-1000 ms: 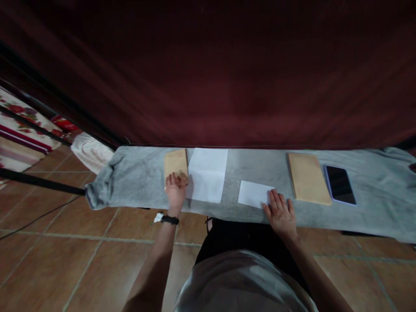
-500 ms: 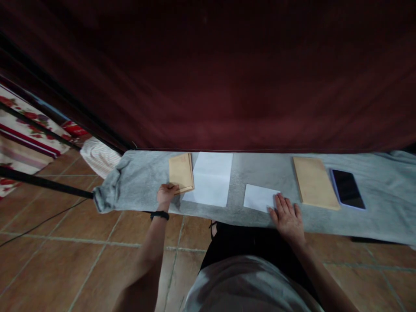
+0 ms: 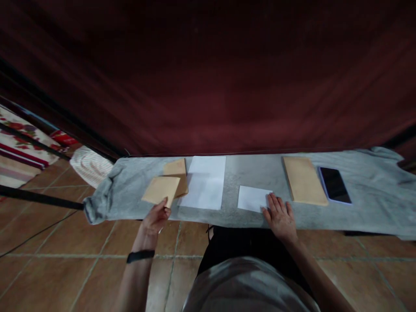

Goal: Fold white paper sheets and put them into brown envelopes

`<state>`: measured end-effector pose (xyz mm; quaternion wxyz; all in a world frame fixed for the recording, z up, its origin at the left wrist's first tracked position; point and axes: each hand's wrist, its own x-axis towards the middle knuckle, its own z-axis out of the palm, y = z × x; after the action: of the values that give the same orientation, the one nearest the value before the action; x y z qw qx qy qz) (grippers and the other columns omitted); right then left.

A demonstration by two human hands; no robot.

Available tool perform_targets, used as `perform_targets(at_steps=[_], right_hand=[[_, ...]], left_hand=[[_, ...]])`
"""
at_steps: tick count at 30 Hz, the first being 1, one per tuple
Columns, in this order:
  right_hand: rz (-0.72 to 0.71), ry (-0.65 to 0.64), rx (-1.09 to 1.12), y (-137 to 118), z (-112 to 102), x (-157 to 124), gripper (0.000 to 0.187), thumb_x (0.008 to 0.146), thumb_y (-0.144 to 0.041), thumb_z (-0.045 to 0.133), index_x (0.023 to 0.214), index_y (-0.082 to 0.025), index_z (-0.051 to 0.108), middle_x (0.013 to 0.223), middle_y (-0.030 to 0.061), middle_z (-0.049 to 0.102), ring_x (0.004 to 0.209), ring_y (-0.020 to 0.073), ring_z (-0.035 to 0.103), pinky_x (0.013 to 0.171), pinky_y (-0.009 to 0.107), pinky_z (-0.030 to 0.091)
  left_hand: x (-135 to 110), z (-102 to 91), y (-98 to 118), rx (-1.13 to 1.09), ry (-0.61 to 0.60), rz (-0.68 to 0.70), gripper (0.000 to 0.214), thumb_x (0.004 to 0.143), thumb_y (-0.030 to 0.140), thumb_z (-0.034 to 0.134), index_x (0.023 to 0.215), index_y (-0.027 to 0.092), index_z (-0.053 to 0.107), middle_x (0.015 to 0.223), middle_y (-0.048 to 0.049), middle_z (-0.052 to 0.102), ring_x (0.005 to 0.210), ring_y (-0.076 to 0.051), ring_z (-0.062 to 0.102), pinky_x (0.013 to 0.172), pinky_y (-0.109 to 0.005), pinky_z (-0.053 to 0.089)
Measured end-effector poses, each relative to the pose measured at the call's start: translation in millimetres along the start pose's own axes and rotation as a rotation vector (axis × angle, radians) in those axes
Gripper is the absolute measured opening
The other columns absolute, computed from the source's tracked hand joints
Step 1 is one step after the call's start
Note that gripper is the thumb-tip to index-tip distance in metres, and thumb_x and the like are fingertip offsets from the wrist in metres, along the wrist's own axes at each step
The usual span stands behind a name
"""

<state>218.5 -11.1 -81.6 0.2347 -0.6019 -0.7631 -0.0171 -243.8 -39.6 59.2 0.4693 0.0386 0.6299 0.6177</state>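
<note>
Left hand [image 3: 155,219] pinched one envelope [image 3: 161,190] above the stack [image 3: 177,168]; right hand [image 3: 280,216] lay flat, open, touching unenveloped folded paper [image 3: 253,198].

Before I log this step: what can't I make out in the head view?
All in the head view.
Brown pile: partly covered by the envelope in the left hand; count unclear.
Small white paper: corner under the right hand.
Grey cloth: right end cut by frame edge.
</note>
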Motion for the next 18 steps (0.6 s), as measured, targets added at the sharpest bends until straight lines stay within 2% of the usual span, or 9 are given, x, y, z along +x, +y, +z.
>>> perform_targets(at_steps=[2,4,6,9,11,13,16,18], right_hand=[[0.046,-0.020,0.079,-3,-4,3,0.059,0.102,-0.045,0.039,0.155,-0.020,0.036,0.154,0.0132,0.046,0.145,0.0345,0.037,0.119,0.060,0.019],[0.119,-0.034,0.219,-11,-12,7,0.057,0.102,-0.048,0.039,0.151,-0.019,0.043,0.155,0.0140,0.045,0.147,0.0345,0.033,0.119,0.061,0.019],[0.221,-0.050,0.442,-23,-22,11,0.058,0.101,-0.052,0.039,0.147,-0.018,0.049,0.157,0.0146,0.042,0.147,0.0333,0.033,0.120,0.059,0.022],[0.420,-0.154,0.889,-50,-38,14,0.056,0.098,-0.057,0.044,0.144,-0.026,0.050,0.152,0.0092,0.049,0.140,0.0272,0.044,0.116,0.050,0.036],[0.493,-0.233,1.158,-66,-46,13,0.052,0.094,-0.057,0.053,0.137,-0.028,0.056,0.135,0.0076,0.064,0.125,0.0250,0.059,0.106,0.044,0.048],[0.534,-0.263,1.326,-77,-51,11,0.049,0.088,-0.055,0.062,0.127,-0.026,0.060,0.103,0.0048,0.073,0.096,0.0227,0.069,0.086,0.038,0.057],[0.594,-0.271,1.399,-80,-55,10,0.036,0.083,-0.050,0.066,0.107,-0.023,0.066,0.080,0.0000,0.070,0.069,0.0180,0.065,0.061,0.030,0.056],[0.612,-0.290,1.428,-78,-58,11,0.030,0.082,-0.047,0.064,0.097,-0.022,0.068,0.079,0.0000,0.070,0.064,0.0163,0.063,0.057,0.028,0.054]], left_hand=[[-28,23.0,-35,-0.043,-0.101,-0.037,0.021,0.070,-0.001,0.074,0.077,0.015,0.063,0.068,0.0031,0.065,0.050,-0.005,0.055,0.046,-0.015,0.043],[-58,52.5,-77,-0.046,-0.154,-0.065,0.025,0.062,0.003,0.083,0.073,0.014,0.064,0.067,0.0018,0.067,0.051,-0.007,0.059,0.049,-0.017,0.047],[-87,83.8,-119,-0.051,-0.193,-0.026,0.029,0.056,0.012,0.089,0.073,0.015,0.066,0.072,0.0007,0.070,0.057,-0.009,0.063,0.054,-0.018,0.050],[-121,123.4,-166,0.004,-0.296,0.050,0.033,0.058,0.025,0.091,0.084,0.015,0.073,0.077,-0.0010,0.074,0.059,-0.011,0.064,0.057,-0.022,0.051],[-137,140.1,-182,0.015,-0.369,0.066,0.034,0.060,0.029,0.089,0.087,0.015,0.074,0.083,-0.0032,0.076,0.066,-0.014,0.067,0.063,-0.025,0.053],[-146,147.8,-190,0.014,-0.453,0.037,0.033,0.062,0.029,0.088,0.089,0.015,0.075,0.087,-0.0049,0.077,0.071,-0.015,0.068,0.067,-0.026,0.054],[-153,146.4,-191,0.014,-0.507,-0.047,0.032,0.063,0.026,0.087,0.090,0.015,0.074,0.087,-0.0049,0.076,0.071,-0.014,0.067,0.067,-0.025,0.054],[-153,141.8,-190,-0.013,-0.479,-0.107,0.034,0.061,0.023,0.089,0.090,0.016,0.073,0.085,-0.0032,0.075,0.068,-0.013,0.067,0.065,-0.024,0.054]])
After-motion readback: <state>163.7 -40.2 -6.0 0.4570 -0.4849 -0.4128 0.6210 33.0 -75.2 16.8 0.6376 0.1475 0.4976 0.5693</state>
